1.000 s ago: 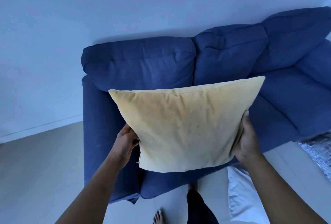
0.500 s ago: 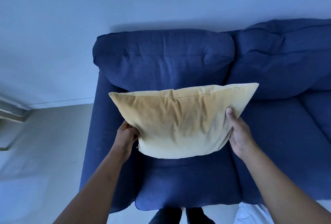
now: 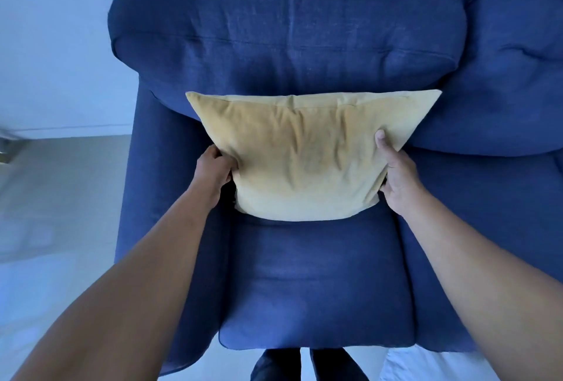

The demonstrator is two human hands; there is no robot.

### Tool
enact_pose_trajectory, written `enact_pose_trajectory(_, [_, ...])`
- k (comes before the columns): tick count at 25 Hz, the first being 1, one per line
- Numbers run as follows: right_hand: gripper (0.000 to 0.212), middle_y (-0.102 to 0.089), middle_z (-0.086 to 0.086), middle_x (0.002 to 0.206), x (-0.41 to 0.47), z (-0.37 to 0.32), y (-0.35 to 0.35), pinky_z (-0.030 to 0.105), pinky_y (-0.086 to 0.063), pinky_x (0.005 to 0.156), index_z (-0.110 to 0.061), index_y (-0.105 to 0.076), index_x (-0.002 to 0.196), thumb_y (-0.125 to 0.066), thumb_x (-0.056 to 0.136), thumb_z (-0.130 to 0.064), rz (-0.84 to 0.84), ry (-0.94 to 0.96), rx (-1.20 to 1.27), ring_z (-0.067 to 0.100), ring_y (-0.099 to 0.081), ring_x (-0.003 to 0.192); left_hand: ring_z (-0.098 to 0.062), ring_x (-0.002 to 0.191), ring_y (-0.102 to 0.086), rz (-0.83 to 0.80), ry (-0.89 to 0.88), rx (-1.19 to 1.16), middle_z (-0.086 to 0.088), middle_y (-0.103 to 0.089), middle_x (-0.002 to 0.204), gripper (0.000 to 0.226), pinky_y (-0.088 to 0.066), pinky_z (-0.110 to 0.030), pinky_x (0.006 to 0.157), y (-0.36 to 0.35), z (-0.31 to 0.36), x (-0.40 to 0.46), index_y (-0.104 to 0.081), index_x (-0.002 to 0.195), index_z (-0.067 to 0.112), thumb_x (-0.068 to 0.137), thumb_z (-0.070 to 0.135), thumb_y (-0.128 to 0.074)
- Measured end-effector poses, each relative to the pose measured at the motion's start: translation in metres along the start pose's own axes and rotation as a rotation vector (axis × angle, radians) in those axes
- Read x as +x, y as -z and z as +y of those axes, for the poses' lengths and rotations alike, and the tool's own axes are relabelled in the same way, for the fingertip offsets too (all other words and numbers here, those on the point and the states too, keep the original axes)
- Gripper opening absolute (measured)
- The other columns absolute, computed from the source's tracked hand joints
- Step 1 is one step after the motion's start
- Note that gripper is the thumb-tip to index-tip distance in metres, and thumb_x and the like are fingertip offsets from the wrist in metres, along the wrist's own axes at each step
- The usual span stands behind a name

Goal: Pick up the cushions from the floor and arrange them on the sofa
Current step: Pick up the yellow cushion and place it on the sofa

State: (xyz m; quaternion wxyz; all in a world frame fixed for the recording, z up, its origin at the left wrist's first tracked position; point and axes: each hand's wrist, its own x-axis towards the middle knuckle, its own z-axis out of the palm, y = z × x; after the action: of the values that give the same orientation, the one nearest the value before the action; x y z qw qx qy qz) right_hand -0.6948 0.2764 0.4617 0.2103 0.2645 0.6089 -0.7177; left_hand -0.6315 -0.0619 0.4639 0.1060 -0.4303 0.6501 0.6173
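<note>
the blue sofa fills your view, its back cushion against the wall. the yellow cushion stands on the seat at the sofa's left end, top edge leaning on the back cushion. your left hand grips its left edge, fingers closed on the fabric. your right hand grips its right edge, thumb on the front face.

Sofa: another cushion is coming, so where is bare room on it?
Bare: the seat in front of the yellow cushion, and the seat to its right. Crowded: against the backrest, where both hands grip the cushion.
</note>
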Motion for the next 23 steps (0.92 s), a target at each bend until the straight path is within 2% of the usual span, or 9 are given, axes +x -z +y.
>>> enact_pose_trajectory(2, [0.093, -0.078, -0.008, 0.126, 0.016, 0.0, -0.006, 0.047, -0.05, 0.113, -0.026, -0.069, 0.132, -0.09, 0.054, -0.073, 0.016, -0.031, -0.038, 0.017, -0.071, 0.12, -0.025, 0.099, -0.058, -0.009, 0.037, 0.063, -0.006, -0.067, 0.105, 0.036, -0.049, -0.039, 0.085, -0.003, 0.005, 0.014, -0.065, 0.105, 0.019, 0.081, -0.006, -0.054])
enact_pose_trajectory(3, [0.088, -0.078, -0.008, 0.125, 0.019, -0.001, -0.006, 0.047, -0.051, 0.113, -0.025, -0.07, 0.131, -0.09, 0.058, -0.071, 0.021, -0.036, -0.048, 0.016, -0.072, 0.119, -0.025, 0.1, -0.059, -0.018, 0.041, 0.072, -0.006, -0.067, 0.105, 0.035, -0.048, -0.039, 0.085, -0.003, 0.008, 0.017, -0.065, 0.105, 0.019, 0.082, -0.005, -0.054])
enact_pose_trajectory(6, [0.057, -0.078, -0.006, 0.124, 0.022, -0.019, -0.003, 0.047, -0.054, 0.109, -0.027, -0.069, 0.12, -0.085, 0.076, -0.06, 0.084, 0.019, -0.055, 0.015, -0.073, 0.115, -0.026, 0.105, -0.067, 0.032, -0.008, -0.062, -0.003, -0.073, 0.105, 0.034, -0.055, -0.04, 0.094, 0.006, 0.032, 0.019, -0.069, 0.107, 0.016, 0.08, 0.0, -0.055])
enact_pose_trajectory(9, [0.043, -0.078, -0.008, 0.122, 0.027, -0.051, 0.005, 0.043, -0.055, 0.104, -0.033, -0.069, 0.112, -0.076, 0.081, -0.063, 0.204, 0.176, -0.048, 0.015, -0.072, 0.116, -0.022, 0.096, -0.071, 0.079, -0.1, -0.325, -0.001, -0.076, 0.097, 0.011, -0.059, -0.043, 0.099, 0.022, 0.065, 0.022, -0.069, 0.092, 0.021, 0.086, 0.019, -0.06])
enact_pose_trajectory(11, [0.024, -0.077, -0.007, 0.111, 0.033, -0.072, 0.006, 0.037, -0.059, 0.093, -0.032, -0.071, 0.102, -0.073, 0.09, -0.052, 0.235, 0.248, -0.094, 0.013, -0.074, 0.103, -0.02, 0.098, -0.072, 0.065, -0.154, -0.279, -0.002, -0.075, 0.106, 0.014, -0.062, -0.041, 0.096, 0.023, 0.081, 0.022, -0.07, 0.1, 0.023, 0.094, 0.034, -0.065])
enact_pose_trajectory(12, [0.017, -0.075, -0.005, 0.104, 0.037, -0.078, 0.005, 0.035, -0.059, 0.087, -0.029, -0.071, 0.099, -0.072, 0.092, -0.044, 0.226, 0.266, -0.169, 0.013, -0.071, 0.096, -0.018, 0.099, -0.072, 0.06, -0.185, -0.144, 0.0, -0.075, 0.107, 0.016, -0.063, -0.041, 0.094, 0.022, 0.084, 0.023, -0.072, 0.103, 0.025, 0.096, 0.039, -0.066])
enact_pose_trajectory(15, [0.019, -0.068, 0.0, 0.092, 0.043, -0.086, 0.007, 0.033, -0.051, 0.077, -0.011, -0.074, 0.102, -0.07, 0.094, -0.028, 0.177, 0.301, -0.451, 0.016, -0.061, 0.086, -0.018, 0.091, -0.066, 0.087, -0.289, 0.157, 0.005, -0.072, 0.089, 0.006, -0.06, -0.053, 0.101, 0.025, 0.084, 0.026, -0.076, 0.089, 0.029, 0.094, 0.029, -0.072])
enact_pose_trajectory(18, [0.019, -0.067, 0.0, 0.089, 0.042, -0.099, 0.021, 0.029, -0.051, 0.071, -0.006, -0.074, 0.102, -0.07, 0.093, -0.022, 0.275, 0.33, -0.387, 0.013, -0.06, 0.08, -0.019, 0.086, -0.066, 0.2, -0.331, 0.084, 0.002, -0.071, 0.084, 0.002, -0.062, -0.056, 0.096, 0.038, 0.084, 0.023, -0.077, 0.082, 0.027, 0.084, 0.026, -0.076])
enact_pose_trajectory(23, [0.012, -0.065, -0.004, 0.081, 0.035, -0.08, 0.025, 0.028, -0.05, 0.065, -0.015, -0.07, 0.085, -0.073, 0.093, -0.024, 0.417, 0.266, -0.287, 0.013, -0.057, 0.072, -0.021, 0.087, -0.068, 0.314, -0.235, -0.028, -0.001, -0.071, 0.09, 0.018, -0.066, -0.046, 0.09, 0.034, 0.067, 0.011, -0.068, 0.077, 0.027, 0.089, 0.032, -0.079])
